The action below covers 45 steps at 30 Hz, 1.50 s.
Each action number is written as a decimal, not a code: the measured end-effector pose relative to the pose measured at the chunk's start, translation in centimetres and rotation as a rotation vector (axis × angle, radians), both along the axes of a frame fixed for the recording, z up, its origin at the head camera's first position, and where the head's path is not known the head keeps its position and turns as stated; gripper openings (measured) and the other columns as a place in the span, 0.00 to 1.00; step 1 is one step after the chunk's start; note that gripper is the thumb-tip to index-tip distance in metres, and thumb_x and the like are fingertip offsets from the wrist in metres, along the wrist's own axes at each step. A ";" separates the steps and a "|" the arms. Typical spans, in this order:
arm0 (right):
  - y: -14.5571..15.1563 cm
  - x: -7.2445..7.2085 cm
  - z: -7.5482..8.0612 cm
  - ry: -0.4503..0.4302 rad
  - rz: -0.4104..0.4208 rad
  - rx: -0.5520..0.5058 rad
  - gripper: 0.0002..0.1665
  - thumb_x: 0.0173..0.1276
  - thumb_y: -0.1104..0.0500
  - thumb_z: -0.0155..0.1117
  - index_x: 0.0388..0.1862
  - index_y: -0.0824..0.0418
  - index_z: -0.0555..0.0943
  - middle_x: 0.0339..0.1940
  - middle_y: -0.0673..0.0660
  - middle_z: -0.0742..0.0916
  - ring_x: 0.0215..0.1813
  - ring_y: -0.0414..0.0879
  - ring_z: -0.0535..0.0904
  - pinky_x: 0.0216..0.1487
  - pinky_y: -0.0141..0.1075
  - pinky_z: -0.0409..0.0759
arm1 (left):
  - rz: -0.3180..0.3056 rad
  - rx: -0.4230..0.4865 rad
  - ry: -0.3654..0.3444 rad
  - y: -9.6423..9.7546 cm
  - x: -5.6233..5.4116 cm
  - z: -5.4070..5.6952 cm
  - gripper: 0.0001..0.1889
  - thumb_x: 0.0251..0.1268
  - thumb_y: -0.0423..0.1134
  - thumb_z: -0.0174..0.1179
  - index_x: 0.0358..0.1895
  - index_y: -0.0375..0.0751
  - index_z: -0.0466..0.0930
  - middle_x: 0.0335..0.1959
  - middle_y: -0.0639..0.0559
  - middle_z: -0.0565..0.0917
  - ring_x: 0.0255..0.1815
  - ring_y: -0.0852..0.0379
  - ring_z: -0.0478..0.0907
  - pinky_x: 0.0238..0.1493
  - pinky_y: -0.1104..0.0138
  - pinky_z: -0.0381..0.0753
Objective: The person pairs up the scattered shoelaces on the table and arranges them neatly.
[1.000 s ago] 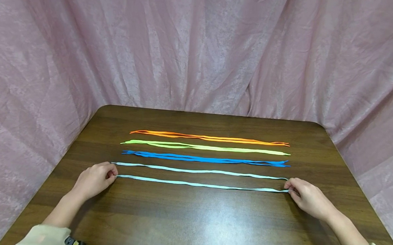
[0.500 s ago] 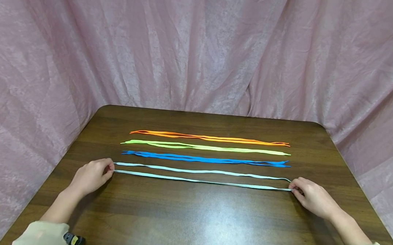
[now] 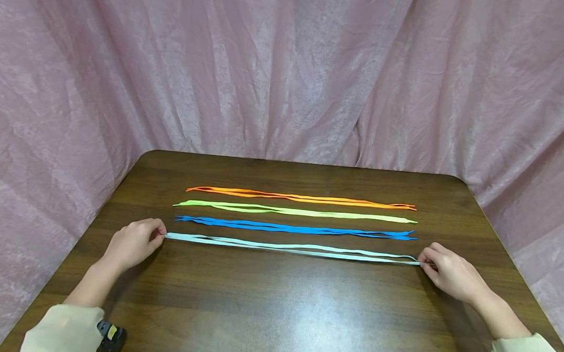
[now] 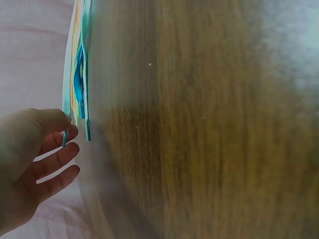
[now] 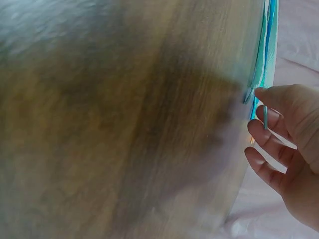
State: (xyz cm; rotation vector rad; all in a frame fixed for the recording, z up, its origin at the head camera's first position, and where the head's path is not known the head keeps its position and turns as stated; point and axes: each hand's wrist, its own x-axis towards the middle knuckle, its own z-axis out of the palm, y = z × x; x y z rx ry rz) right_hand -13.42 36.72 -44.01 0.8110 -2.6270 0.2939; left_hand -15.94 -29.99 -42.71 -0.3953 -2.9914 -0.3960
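Both hands hold one pale mint shoelace (image 3: 349,257) stretched between them, pinched near its ends. My left hand (image 3: 134,241) has its left end between thumb and forefinger; the tip pokes out below the fingers in the left wrist view. At the other end my right hand (image 3: 455,272) pinches it, the lace tip (image 5: 265,118) hanging past the thumb. A second mint shoelace (image 3: 326,248) lies just behind. The two meet or overlap toward the left and run slightly apart toward the right. In the left wrist view, the second lace's end (image 4: 88,130) lies beside my left hand.
Behind the mint laces lie blue laces (image 3: 279,228), yellow-green laces (image 3: 318,214) and orange laces (image 3: 309,199), in roughly parallel rows across the brown wooden table (image 3: 238,310). A pink curtain (image 3: 286,76) hangs around the table's back and sides.
Both hands have moved away from the person, carrying the nearer mint lace taut toward the second one. The gap between the two laces has narrowed. The other coloured laces have stayed put.
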 end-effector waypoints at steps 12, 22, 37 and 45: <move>-0.7 -1.1 -0.1 -0.019 0.003 0.014 0.17 0.42 0.71 0.67 0.28 0.55 0.72 0.22 0.41 0.71 0.24 0.31 0.65 0.22 0.26 0.64 | 0.019 -0.016 -0.026 -0.4 -1.0 -0.3 0.03 0.55 0.34 0.59 0.30 0.47 0.75 0.25 0.55 0.76 0.22 0.57 0.69 0.19 0.61 0.67; -0.8 -1.3 -0.3 -0.030 0.001 0.035 0.20 0.41 0.71 0.68 0.22 0.51 0.69 0.21 0.40 0.67 0.25 0.33 0.62 0.23 0.27 0.62 | 0.011 -0.012 -0.031 -0.2 -1.1 -0.7 0.03 0.54 0.34 0.59 0.29 0.47 0.75 0.25 0.55 0.76 0.22 0.57 0.70 0.19 0.61 0.67; -0.7 -1.2 -0.8 -0.002 0.005 0.024 0.19 0.40 0.71 0.69 0.23 0.53 0.71 0.22 0.43 0.71 0.26 0.35 0.65 0.24 0.30 0.66 | 0.008 -0.008 -0.015 -0.1 -1.0 -1.4 0.05 0.52 0.34 0.62 0.26 0.47 0.75 0.23 0.57 0.74 0.22 0.59 0.69 0.20 0.64 0.66; -0.6 -0.9 -0.8 -0.017 0.005 0.024 0.19 0.39 0.70 0.71 0.26 0.55 0.73 0.25 0.44 0.74 0.27 0.37 0.70 0.26 0.33 0.70 | -0.004 -0.017 -0.015 -0.3 -0.9 -1.1 0.06 0.51 0.34 0.63 0.27 0.48 0.75 0.23 0.58 0.74 0.22 0.60 0.69 0.20 0.63 0.66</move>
